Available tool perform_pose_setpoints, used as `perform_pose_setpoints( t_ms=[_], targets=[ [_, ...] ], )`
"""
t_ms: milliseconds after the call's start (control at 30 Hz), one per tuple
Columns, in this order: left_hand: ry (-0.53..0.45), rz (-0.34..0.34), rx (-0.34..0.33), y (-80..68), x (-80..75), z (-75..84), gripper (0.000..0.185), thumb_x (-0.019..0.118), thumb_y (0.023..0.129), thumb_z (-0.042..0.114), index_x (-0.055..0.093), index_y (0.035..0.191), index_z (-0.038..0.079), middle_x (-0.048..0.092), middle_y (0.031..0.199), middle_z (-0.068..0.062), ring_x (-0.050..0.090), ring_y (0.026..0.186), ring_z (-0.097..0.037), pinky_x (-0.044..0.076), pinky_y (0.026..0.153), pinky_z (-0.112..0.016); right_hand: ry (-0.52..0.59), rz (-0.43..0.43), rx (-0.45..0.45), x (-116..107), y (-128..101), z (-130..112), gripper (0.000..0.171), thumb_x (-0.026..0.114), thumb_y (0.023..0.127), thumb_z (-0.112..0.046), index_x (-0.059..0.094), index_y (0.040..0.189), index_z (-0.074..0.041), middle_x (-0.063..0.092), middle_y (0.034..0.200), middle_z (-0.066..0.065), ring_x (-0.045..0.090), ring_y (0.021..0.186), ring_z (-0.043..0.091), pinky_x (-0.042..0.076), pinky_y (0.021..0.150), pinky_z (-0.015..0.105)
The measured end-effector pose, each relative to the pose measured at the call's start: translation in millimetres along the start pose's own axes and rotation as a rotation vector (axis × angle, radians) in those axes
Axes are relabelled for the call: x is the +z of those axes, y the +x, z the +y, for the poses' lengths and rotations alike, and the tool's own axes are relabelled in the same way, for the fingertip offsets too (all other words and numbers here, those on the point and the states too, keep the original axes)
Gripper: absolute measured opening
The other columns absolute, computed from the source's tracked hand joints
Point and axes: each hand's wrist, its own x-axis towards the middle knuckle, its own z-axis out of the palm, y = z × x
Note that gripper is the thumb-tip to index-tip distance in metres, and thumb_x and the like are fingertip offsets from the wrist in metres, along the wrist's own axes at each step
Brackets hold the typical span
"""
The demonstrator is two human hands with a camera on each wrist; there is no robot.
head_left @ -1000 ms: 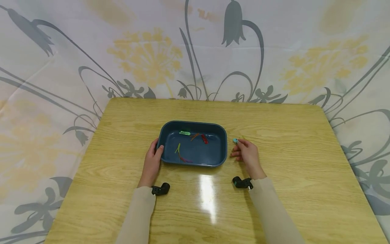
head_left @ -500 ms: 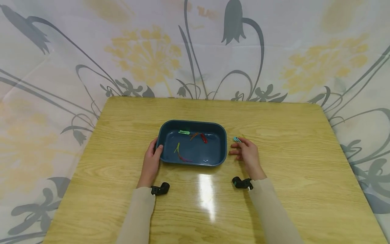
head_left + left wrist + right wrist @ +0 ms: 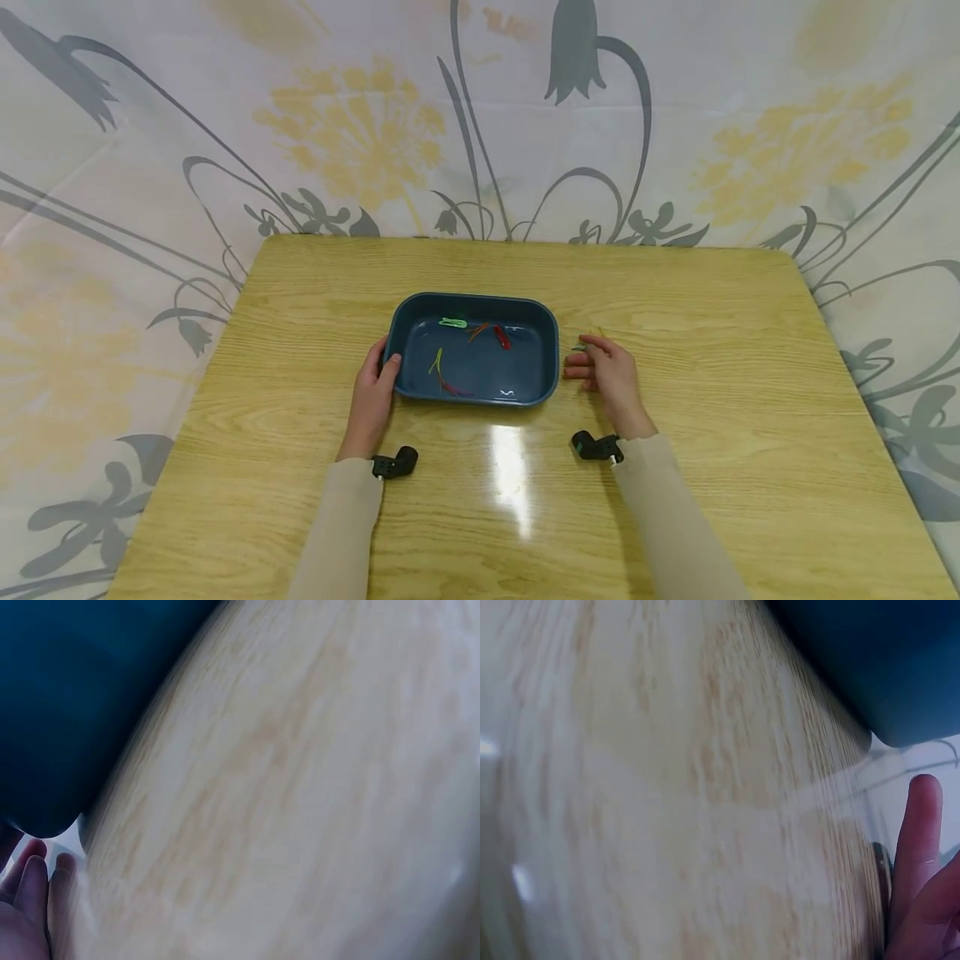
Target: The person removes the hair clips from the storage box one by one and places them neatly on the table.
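Note:
My left hand (image 3: 375,392) holds the left end of a dark blue rectangular basin (image 3: 547,367), its thumb over the rim. Just right of the basin, my right hand (image 3: 613,379) pinches a small light-blue hair clip (image 3: 579,347) between thumb and index finger. Only a thin sliver of that clip shows in the head view. Inside the basin lie a light-green hair clip (image 3: 453,323) and a red one (image 3: 502,337). In the wrist views I see the basin's outer wall (image 3: 82,697) and some fingers (image 3: 919,840), but not the held clip.
Thin bands lie in the basin: orange (image 3: 477,332), yellow-green (image 3: 437,361) and magenta (image 3: 454,390). A thin yellow strand (image 3: 602,332) shows behind the right hand. The wooden table (image 3: 712,333) meets a flower-patterned cloth (image 3: 510,108) at its back edge.
The light-blue clip has turned in my right fingers, so less of its face shows. My left hand keeps its hold on the basin. The head view has shifted slightly.

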Motion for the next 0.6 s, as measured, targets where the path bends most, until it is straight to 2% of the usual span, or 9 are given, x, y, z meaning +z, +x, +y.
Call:
perform_pose_setpoints(
  t_ms=[200,600],
  targets=[
    [0.009,0.012,0.003,0.8,0.1,0.2,0.045,0.043,0.098,0.027,0.037,0.141,0.014,0.037,0.144,-0.007,0.033,0.133,-0.019,0.027,0.110,-0.037,-0.018,0.007,0.001,0.1,-0.9,0.1,0.035,0.037,0.100,-0.017,0.050,0.130,-0.004,0.067,0.090,-0.002,0.068,0.070,0.010,0.046,0.047,0.019],
    [0.015,0.015,-0.001,1.3,-0.4,-0.7,0.045,0.043,0.098,0.027,0.037,0.140,0.014,0.038,0.143,-0.006,0.034,0.132,-0.018,0.027,0.110,-0.036,-0.007,0.028,0.004,0.6,-3.1,-0.1,0.035,0.038,0.099,-0.017,0.048,0.129,-0.003,0.065,0.084,-0.004,0.067,0.066,0.009,0.047,0.049,0.020]
  ],
)
